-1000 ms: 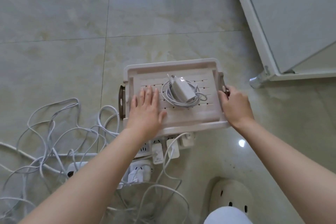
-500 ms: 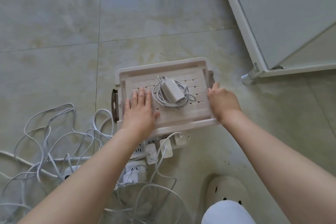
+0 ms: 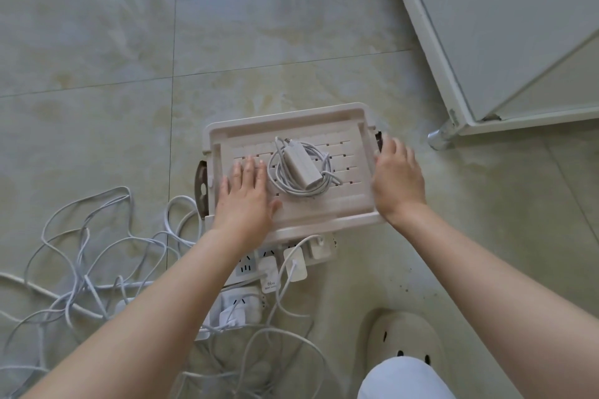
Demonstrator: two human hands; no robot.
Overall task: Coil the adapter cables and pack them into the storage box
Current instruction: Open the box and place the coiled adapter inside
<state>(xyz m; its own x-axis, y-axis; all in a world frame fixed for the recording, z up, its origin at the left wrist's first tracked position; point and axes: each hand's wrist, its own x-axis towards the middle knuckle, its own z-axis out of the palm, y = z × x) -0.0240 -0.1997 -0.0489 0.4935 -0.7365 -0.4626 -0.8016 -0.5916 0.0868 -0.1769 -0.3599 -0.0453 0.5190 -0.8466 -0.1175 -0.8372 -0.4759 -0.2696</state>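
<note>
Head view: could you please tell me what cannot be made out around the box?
Head view:
- Box inside: covered by its lid.
- Right hand grip on the latch: fingertips hidden past the box edge.
- Power strip: partly under the box and left arm.
- Loose cables: cut off by the left and bottom edges.

"66W" is printed on a white charger plugged into the power strip near the box; the smaller print beneath cannot be read.
</note>
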